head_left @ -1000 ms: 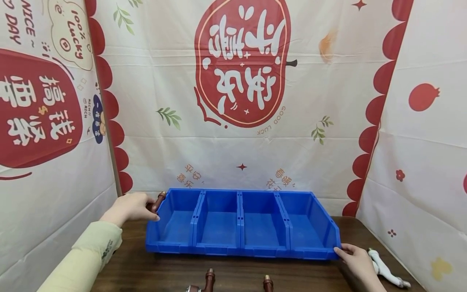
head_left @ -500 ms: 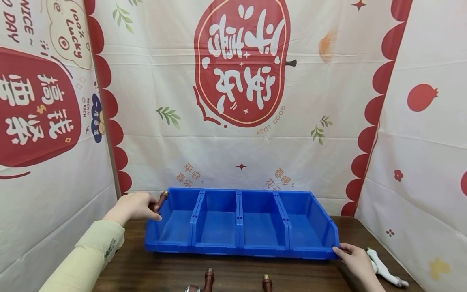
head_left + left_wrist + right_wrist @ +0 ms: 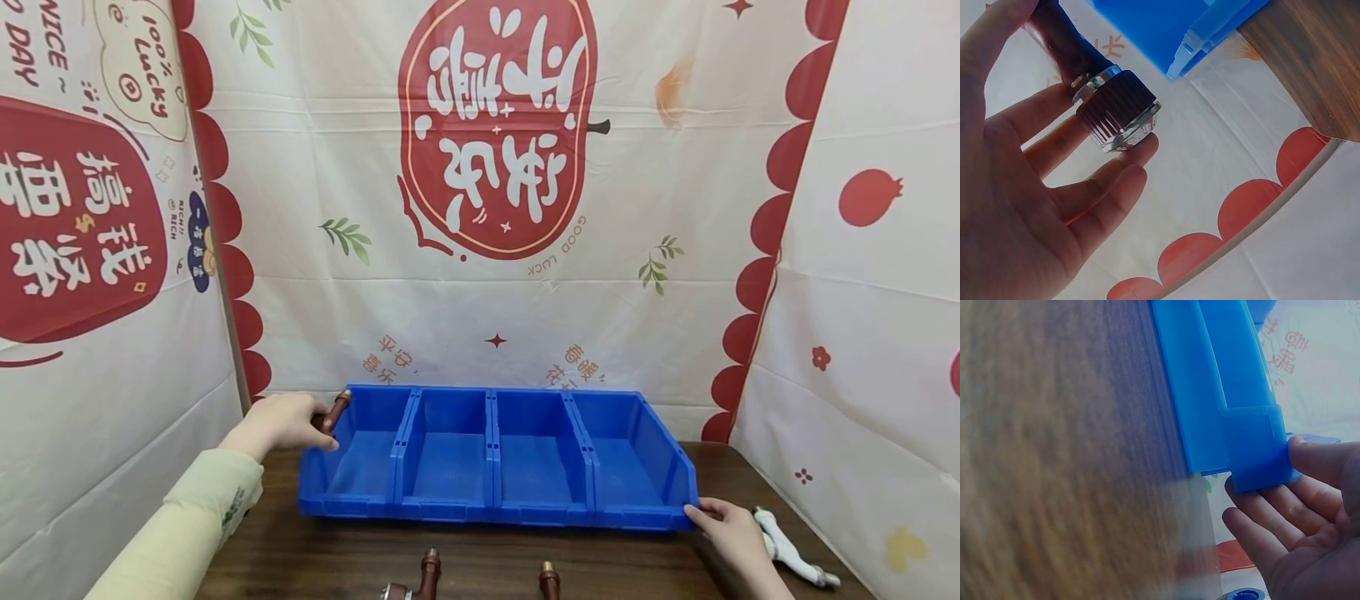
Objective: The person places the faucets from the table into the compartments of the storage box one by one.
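Observation:
My left hand (image 3: 283, 423) holds a dark brown sprayer-like fitting (image 3: 337, 410) with a brass tip, over the left wall of a blue four-compartment storage bin (image 3: 495, 517). In the left wrist view, this fitting (image 3: 1116, 106) shows a ribbed brown collar and a chrome end; my fingers lie behind it. My right hand (image 3: 731, 533) grips the bin's front right corner. In the right wrist view, the thumb (image 3: 1316, 456) presses one side of the blue corner (image 3: 1254, 450), and the fingertips touch its lower edge.
Two more brown fittings, one (image 3: 430, 575) with a chrome part and one (image 3: 550, 581) with a brass tip, are cut off by the bottom edge. A white sprayer-like fitting (image 3: 795, 554) lies right of my right hand. Printed cloth walls (image 3: 495, 308) enclose the brown table (image 3: 337, 554).
My left hand has shifted slightly right with the brown fitting, further over the bin's leftmost compartment. My right hand and the bin stay practically in place.

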Demonstrator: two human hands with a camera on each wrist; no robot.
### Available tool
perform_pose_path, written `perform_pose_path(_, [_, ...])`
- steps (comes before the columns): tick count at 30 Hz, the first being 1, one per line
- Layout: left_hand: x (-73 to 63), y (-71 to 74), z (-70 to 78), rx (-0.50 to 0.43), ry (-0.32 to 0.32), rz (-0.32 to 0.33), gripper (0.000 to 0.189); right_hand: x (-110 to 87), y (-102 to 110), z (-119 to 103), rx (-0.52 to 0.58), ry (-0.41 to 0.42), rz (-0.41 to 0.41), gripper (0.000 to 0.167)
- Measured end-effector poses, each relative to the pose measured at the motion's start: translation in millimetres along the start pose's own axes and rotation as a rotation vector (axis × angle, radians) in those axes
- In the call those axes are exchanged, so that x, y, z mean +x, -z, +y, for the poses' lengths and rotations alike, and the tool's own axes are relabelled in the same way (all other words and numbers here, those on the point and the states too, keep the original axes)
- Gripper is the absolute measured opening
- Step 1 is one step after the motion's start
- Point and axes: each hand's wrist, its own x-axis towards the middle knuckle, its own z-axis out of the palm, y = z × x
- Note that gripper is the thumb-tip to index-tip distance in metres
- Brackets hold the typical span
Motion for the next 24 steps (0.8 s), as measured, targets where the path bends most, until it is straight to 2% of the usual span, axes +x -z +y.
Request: perform_pose_path(24, [6.7,0.7,9.5,0.015,-0.012,0.003,0.041,-2.2,-1.4,1.0,-0.03,0.005,0.017,0.049])
